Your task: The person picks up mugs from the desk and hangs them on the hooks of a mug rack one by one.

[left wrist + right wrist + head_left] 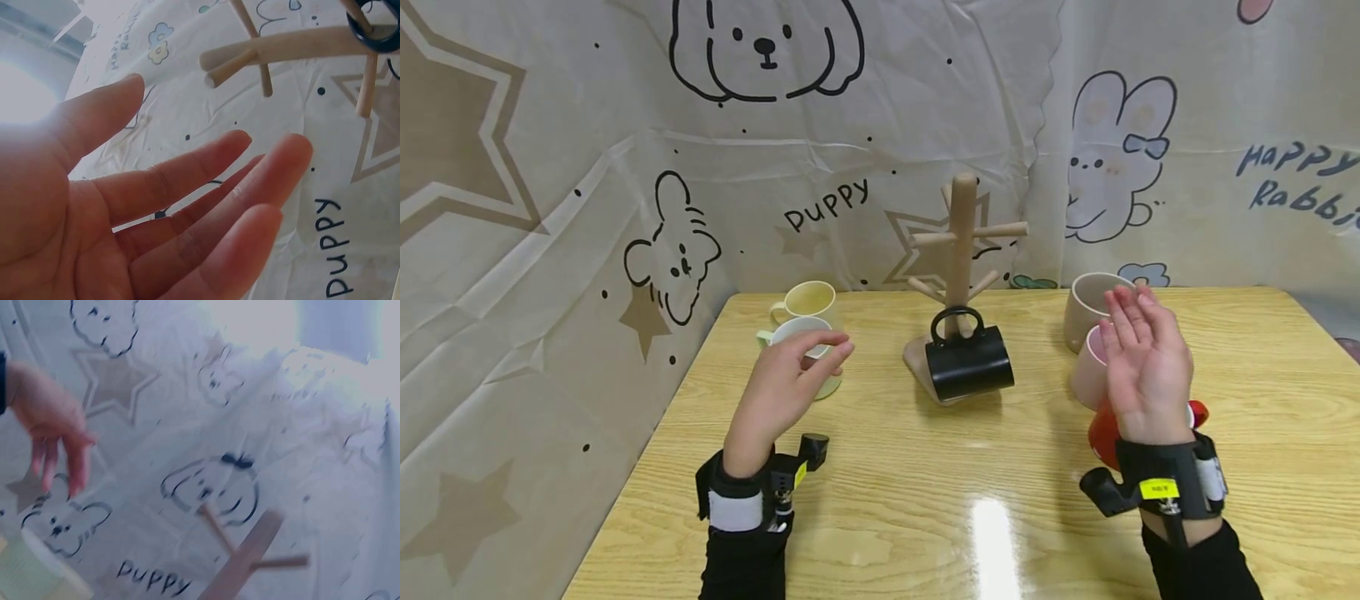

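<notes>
A black mug (972,368) hangs by its handle, tilted, on a low peg at the front of a wooden mug tree (962,218). My left hand (788,379) is raised left of the tree with fingers loosely bent and nothing in them; in the head view it overlaps a pale green mug (788,328). On the other side, my right hand (1150,367) is held palm up and bare, fingers extended. It partly hides a beige mug (1077,315), a pink mug (1087,377) and a red mug (1102,437).
A yellow mug (809,300) stands behind the pale green one at the left back of the wooden table (895,517). Upper pegs of the tree jut out to both sides. A printed cloth (880,108) hangs close behind the table and along its left.
</notes>
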`<action>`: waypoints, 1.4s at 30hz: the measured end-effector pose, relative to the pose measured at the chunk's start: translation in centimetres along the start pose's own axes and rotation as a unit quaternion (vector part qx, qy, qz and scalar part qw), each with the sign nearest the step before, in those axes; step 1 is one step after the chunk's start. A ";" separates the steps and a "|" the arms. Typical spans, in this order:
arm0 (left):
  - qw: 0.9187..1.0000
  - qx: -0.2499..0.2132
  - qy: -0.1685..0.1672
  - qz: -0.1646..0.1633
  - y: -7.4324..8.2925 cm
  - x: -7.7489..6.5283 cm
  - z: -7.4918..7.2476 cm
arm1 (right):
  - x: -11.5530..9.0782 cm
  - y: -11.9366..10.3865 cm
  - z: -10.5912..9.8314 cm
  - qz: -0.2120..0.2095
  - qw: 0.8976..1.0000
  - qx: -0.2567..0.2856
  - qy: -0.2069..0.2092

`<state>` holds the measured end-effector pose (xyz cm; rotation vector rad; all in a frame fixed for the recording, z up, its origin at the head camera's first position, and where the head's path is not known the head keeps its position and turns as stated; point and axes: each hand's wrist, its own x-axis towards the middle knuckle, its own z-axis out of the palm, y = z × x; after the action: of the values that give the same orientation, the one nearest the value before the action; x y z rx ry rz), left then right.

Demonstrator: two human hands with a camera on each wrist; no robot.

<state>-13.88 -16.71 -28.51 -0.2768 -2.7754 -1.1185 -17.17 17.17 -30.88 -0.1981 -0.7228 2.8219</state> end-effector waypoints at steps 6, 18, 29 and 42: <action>1.000 0.008 0.009 0.002 -0.3 -0.2 -0.6 | -0.8 -1.9 -0.3 -0.017 0.997 0.038 -0.065; 0.998 0.063 0.020 0.001 -0.5 -0.3 -1.0 | -2.3 -3.2 0.8 -0.229 0.948 -0.213 -0.051; 0.976 0.195 -0.086 0.045 -1.2 0.0 0.2 | -2.0 -2.5 -0.4 -0.136 0.480 -0.827 -0.260; 0.964 0.195 -0.177 0.032 -1.6 0.1 0.8 | -1.8 -1.3 -0.7 -0.100 0.374 -0.853 -0.349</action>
<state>-14.34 -17.34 -30.15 -0.5591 -3.1862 -0.5244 -15.06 18.13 -30.76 0.7580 -3.0185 0.5098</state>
